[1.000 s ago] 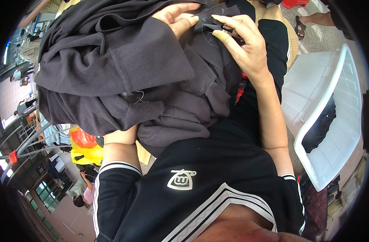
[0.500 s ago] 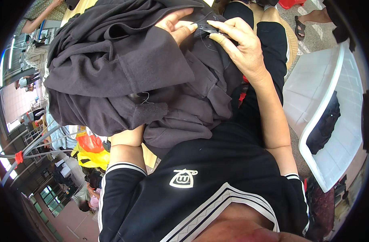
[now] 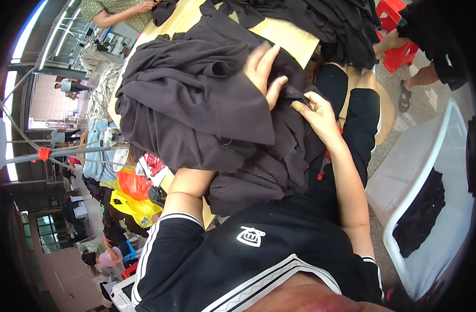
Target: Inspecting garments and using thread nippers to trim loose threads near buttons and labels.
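Since a second ago the dark garment has slid lower and further across the lap, and both hands have dropped from the top edge toward the middle of the head view. Left hand now lies flat on the cloth, fingers spread and pointing up. Right hand pinches a small fold of the same fabric between thumb and forefinger, just beside the left palm; that fold looks like a seam or tab, though it is too dark to tell. The garment is bunched over the edge of the wooden desk. Around it: more dark clothes heaped on the desk, a white plastic bin on the right, red stools, another person's foot nearby.
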`<state>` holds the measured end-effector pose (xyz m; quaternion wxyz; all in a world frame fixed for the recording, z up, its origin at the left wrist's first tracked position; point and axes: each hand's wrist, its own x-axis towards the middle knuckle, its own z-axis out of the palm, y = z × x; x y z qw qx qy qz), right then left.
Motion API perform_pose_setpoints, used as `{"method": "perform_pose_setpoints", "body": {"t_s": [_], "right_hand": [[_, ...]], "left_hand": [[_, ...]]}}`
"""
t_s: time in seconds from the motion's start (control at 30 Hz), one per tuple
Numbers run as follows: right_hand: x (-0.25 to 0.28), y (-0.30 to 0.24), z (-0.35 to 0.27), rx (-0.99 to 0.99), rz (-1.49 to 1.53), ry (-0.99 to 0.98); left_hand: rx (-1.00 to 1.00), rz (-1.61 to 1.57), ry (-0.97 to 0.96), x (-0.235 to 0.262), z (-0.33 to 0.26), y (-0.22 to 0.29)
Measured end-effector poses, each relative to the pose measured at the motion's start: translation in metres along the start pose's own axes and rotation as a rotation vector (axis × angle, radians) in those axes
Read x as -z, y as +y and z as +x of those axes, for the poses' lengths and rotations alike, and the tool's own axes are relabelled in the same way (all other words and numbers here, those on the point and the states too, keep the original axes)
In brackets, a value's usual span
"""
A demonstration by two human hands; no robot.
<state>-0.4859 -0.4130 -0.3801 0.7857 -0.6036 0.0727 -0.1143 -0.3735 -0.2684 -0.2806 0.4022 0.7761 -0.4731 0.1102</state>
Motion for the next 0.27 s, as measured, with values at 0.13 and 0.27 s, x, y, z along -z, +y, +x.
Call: {"method": "perform_pose_setpoints", "body": {"t_s": [0.13,0.27], "right_hand": [[0.022,-0.03,-0.009,-0.034,-0.037,0.015],[0.054,-0.044,0.0,0.024,0.233,0.046]], "left_hand": [[-0.138,0.897,0.061,0.053,0.022,0.022],[0.315,1.077,-0.23,0.075,0.006,0.019]]}}
